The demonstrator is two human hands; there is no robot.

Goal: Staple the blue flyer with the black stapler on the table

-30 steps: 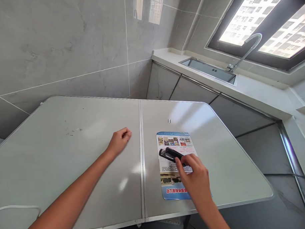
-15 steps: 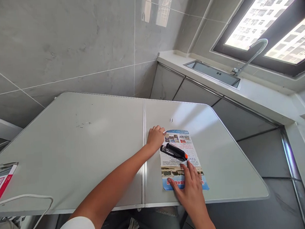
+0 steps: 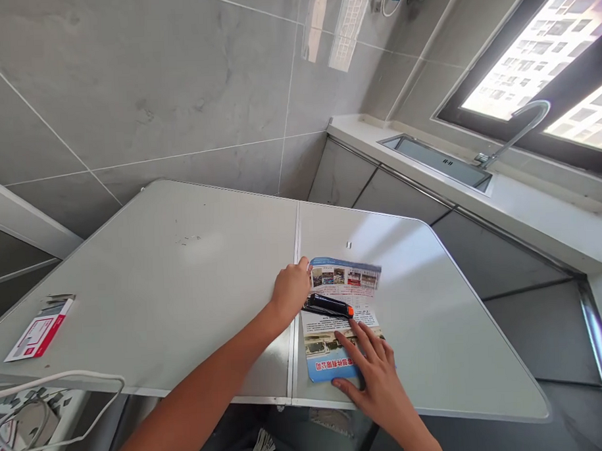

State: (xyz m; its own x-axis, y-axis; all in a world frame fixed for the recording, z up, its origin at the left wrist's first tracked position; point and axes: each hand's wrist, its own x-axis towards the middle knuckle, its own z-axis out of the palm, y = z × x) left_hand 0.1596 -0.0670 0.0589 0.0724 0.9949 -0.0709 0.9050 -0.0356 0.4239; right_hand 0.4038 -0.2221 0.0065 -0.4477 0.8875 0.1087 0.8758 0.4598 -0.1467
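A printed leaflet lies on the right half of the table, its far edge raised and bent. My left hand is closed on its far left corner. Across the middle of the sheet rests a black stapler with an orange end pointing right; the tip at its left end is partly hidden beside my left hand. My right hand is open on the leaflet's near right part, fingers spread. Its fingertips come close to the stapler's orange end, and I cannot tell whether they touch it.
The pale folding table has a seam down its middle. A few staples lie beyond the leaflet. At far left are a red and white box and a white cable. A sink is set in the counter behind.
The leaflet's far edge has lifted and bent, with my left hand at its corner. The stapler lies more level and its two arms look closer together. The view has shifted.
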